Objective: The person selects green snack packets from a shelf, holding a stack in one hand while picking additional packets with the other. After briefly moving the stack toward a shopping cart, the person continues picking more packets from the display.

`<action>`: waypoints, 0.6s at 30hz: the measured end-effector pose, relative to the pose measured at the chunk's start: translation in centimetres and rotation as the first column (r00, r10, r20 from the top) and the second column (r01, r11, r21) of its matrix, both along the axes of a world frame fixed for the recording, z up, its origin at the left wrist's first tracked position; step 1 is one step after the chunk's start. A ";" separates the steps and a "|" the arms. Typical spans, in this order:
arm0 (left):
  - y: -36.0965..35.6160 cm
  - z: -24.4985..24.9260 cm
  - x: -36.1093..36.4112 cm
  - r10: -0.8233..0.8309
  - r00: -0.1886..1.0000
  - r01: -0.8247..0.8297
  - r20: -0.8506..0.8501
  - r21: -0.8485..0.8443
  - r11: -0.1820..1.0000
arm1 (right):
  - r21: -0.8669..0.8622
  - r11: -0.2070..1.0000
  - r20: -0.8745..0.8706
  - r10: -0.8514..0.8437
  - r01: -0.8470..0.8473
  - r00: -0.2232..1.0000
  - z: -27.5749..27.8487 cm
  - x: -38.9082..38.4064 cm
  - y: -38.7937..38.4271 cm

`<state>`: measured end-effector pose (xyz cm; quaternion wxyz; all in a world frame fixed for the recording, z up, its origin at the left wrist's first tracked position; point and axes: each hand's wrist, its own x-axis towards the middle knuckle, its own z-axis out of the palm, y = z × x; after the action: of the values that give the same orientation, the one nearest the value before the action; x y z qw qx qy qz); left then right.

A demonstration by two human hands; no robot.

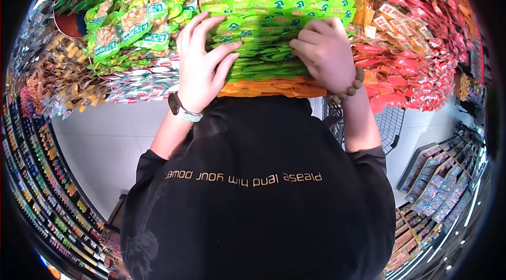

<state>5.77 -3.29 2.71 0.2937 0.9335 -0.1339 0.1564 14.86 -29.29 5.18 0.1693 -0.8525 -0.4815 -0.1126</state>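
Rows of flat green snack packets with red and dark print fill the middle of the display, stacked in overlapping layers. My left hand, with a watch at the wrist, rests at their left edge. Its fingers are apart, and the thumb and index tips touch the green packets. On the right side, my right hand is closed, its curled fingers gripping the edge of a green packet. The thumb is mostly hidden, and a bead bracelet circles that wrist. Orange packets lie below the green ones, nearest my body.
Bagged nuts in green-edged packs lie left of my left hand. White packets and brown ones are nearby. Red packets pile up at right. A black wire basket stands below; shelves line the left.
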 end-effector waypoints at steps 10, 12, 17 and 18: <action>0.1 2.7 1.7 -0.312 0.950 0.246 -0.030 -0.546 0.801 | 0.244 0.970 -0.224 0.073 -0.017 0.972 6.1 0.4 -2.8; -1.0 3.5 3.3 -0.522 0.853 0.274 -0.024 -0.830 0.486 | 0.344 0.936 -0.205 0.155 -0.078 0.966 7.7 1.1 -3.1; -2.4 3.5 6.2 -0.539 0.766 0.196 -0.351 -0.670 0.716 | 0.318 0.948 -0.144 0.051 -0.002 0.988 7.4 3.3 -1.9; -3.1 3.7 6.5 -0.514 0.787 0.190 -0.342 -0.658 0.728 | 0.365 0.931 -0.162 0.038 0.024 0.986 6.7 3.4 -1.7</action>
<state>12.26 -6.39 6.38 0.6183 0.7560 -0.1786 -0.1197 18.28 -30.94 11.90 0.3650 -0.8107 -0.4394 -0.1282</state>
